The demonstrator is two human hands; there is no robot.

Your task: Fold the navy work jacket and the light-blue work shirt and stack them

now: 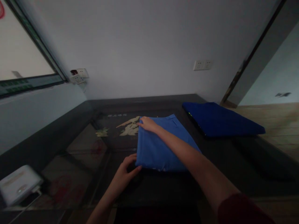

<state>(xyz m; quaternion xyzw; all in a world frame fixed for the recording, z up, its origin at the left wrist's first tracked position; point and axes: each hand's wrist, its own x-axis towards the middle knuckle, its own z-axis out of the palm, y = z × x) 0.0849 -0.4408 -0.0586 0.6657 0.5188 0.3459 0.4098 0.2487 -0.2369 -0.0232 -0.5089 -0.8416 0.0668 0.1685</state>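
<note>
A folded light-blue garment (161, 149) lies on the dark glossy table, with a stitched detail like a belt loop or pocket at its far right corner. My left hand (127, 169) is closed at its near left corner, the thumb and fingers at the edge. My right hand (147, 123) reaches across the cloth and grips the far left corner, its fingertips at the left edge. My right forearm covers part of the garment's right side.
A dark-blue folded cloth (221, 119) lies on the table (81, 133) to the right. A white box-shaped device (20, 183) with a cable sits at the near left. Wall sockets (202, 65) are behind; a window (25, 46) is at left.
</note>
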